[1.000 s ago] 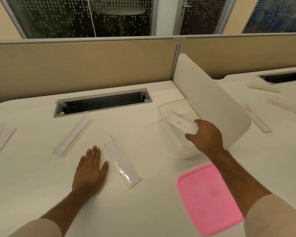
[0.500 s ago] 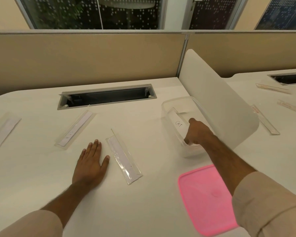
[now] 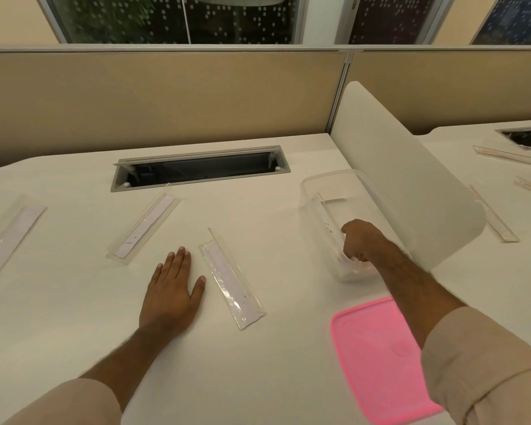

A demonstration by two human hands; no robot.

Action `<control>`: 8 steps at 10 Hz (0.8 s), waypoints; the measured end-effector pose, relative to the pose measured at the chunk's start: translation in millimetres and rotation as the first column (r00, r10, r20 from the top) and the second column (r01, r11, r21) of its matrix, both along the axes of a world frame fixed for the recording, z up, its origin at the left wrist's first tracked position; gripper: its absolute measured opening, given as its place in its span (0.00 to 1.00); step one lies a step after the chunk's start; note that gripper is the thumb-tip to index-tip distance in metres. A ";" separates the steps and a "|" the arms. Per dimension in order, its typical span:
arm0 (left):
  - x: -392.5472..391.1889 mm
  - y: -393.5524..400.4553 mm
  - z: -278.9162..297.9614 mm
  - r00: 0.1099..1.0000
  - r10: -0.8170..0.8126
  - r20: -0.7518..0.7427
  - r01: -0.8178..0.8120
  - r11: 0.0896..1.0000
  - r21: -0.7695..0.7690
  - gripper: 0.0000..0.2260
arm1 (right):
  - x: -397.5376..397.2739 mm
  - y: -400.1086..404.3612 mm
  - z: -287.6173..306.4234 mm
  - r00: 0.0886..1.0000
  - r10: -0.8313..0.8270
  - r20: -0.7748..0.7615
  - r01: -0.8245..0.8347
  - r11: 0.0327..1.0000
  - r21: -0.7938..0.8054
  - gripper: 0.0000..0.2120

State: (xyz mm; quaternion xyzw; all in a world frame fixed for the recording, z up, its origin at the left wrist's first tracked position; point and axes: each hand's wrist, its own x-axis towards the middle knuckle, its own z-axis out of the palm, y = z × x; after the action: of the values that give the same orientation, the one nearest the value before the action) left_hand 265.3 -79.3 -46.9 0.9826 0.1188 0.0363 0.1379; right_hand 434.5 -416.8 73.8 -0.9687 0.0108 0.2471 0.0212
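Observation:
A clear plastic container stands on the white desk beside the divider. My right hand reaches down inside it and grips a clear name-card holder with a handwritten paper strip, which leans along the container's left wall. My left hand lies flat on the desk, fingers straight, just left of another clear name-card holder. A pink lid lies on the desk in front of the container.
Two more clear holders lie to the left. A cable slot opens at the desk's back. A white curved divider rises right of the container; beyond it several holders lie on the neighbouring desk.
My right hand has gone from above the container's rim down into it, lowering the card holder along the left wall. My left hand has stayed flat on the desk.

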 end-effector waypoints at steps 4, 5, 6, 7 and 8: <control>1.1 1.0 -0.3 1.000 0.005 0.008 -0.005 1.000 -0.002 0.33 | -5.7 -12.1 13.5 0.975 -0.075 0.211 0.021 0.968 0.249 0.28; 0.8 0.6 0.0 1.000 0.007 0.004 -0.007 1.000 0.002 0.33 | -19.8 -5.1 23.0 0.925 -0.161 0.344 0.027 0.931 0.363 0.23; 0.9 0.1 1.1 1.000 0.008 0.002 -0.008 1.000 -0.003 0.33 | -40.9 8.5 34.1 0.840 -0.210 0.500 -0.072 0.871 0.487 0.15; 1.0 -0.1 1.7 1.000 0.007 0.007 -0.007 1.000 -0.003 0.33 | -64.3 27.5 42.3 0.736 -0.233 0.636 -0.237 0.791 0.564 0.09; 0.7 0.2 1.4 1.000 0.007 0.008 -0.007 1.000 -0.001 0.33 | -84.4 52.9 35.7 0.746 -0.221 0.629 -0.315 0.715 0.624 0.07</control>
State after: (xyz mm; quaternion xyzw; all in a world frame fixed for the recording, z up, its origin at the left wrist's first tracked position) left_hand 266.0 -79.1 -45.6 0.9820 0.1215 0.0409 0.1385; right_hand 350.1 -363.9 109.5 -0.9085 -0.1179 -0.1283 0.3798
